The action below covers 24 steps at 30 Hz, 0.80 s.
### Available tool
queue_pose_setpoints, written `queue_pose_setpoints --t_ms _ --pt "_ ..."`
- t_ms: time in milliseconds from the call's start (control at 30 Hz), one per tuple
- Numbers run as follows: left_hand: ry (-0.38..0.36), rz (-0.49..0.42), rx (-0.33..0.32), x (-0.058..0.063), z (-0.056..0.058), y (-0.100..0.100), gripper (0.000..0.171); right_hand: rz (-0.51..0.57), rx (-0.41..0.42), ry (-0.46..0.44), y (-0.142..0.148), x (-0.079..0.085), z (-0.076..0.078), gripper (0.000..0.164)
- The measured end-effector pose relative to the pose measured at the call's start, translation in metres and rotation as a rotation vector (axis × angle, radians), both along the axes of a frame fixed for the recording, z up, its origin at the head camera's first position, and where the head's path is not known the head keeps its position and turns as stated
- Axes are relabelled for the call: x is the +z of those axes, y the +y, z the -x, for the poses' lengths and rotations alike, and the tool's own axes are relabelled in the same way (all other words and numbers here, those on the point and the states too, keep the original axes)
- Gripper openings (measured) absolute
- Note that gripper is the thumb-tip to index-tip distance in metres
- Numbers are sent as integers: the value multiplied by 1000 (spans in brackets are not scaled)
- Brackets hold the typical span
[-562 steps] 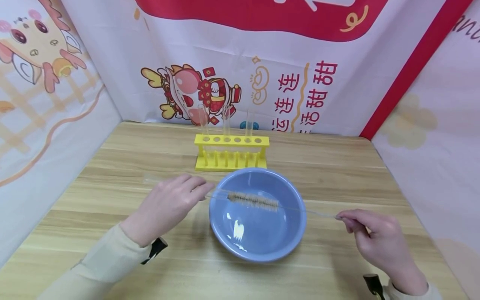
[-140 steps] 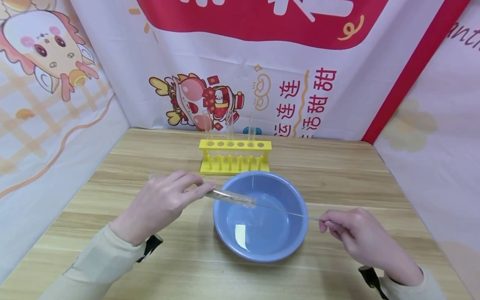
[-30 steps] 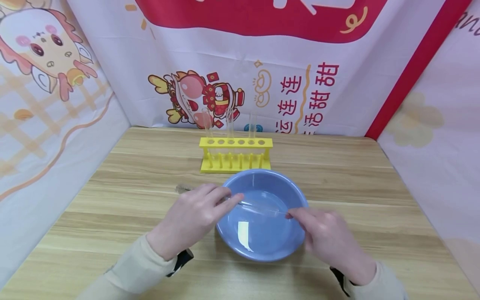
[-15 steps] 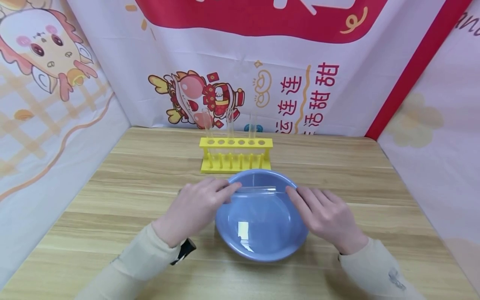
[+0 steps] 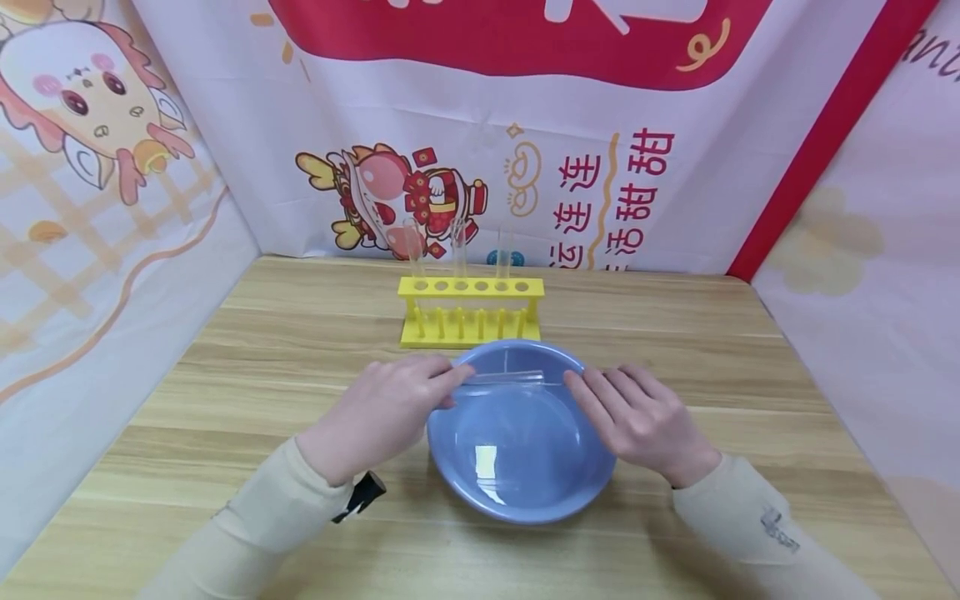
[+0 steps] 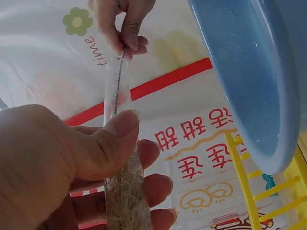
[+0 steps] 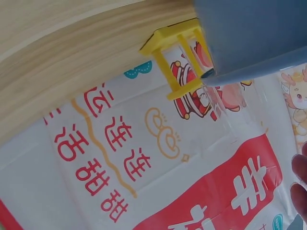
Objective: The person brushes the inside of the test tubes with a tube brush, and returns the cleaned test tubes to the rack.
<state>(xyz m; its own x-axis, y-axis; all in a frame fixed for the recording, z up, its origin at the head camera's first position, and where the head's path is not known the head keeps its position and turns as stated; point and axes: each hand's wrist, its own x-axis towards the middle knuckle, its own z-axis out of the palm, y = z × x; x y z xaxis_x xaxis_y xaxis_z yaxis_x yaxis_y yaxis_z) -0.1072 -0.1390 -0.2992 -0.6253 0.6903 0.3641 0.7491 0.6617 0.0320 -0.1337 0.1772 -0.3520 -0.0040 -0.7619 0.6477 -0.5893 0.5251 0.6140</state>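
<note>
My left hand (image 5: 375,417) grips a clear test tube (image 5: 510,378) over the far left side of a blue basin (image 5: 525,492). Inside the tube, the bristles of a test tube brush (image 6: 123,196) lie beside my left fingers, as the left wrist view shows. The brush's twisted wire handle (image 6: 116,91) runs out through the tube's mouth. My right hand (image 5: 641,421), over the basin's right rim, pinches that wire close to the mouth. In the head view, the bristle end is hidden behind my left hand.
A yellow test tube rack (image 5: 471,287) stands just behind the basin, holding three upright clear tubes (image 5: 503,254). The basin has a wet shine inside. Printed cloth walls (image 5: 570,100) enclose the wooden table (image 5: 300,333) at the back and sides.
The bristles, outside the tube 18.7 seconds ago and near its mouth 4.7 seconds ago, now sit deep inside. Over the last second, my right hand has moved away from me and turned.
</note>
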Motion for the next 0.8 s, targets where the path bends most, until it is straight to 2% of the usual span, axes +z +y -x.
queue_pose_setpoints --t_ms 100,233,500,800 --pt "2 17 -5 -1 1 0 48 0 0 4 0 1 0 20" --pt "31 13 -13 -2 3 -3 47 -15 -19 -42 -2 4 -3 21" --pt "64 3 -38 -4 8 -12 47 42 9 -200 -4 14 -5 28" --pt "69 13 -18 -2 12 -20 48 118 22 -386 5 17 -3 30"
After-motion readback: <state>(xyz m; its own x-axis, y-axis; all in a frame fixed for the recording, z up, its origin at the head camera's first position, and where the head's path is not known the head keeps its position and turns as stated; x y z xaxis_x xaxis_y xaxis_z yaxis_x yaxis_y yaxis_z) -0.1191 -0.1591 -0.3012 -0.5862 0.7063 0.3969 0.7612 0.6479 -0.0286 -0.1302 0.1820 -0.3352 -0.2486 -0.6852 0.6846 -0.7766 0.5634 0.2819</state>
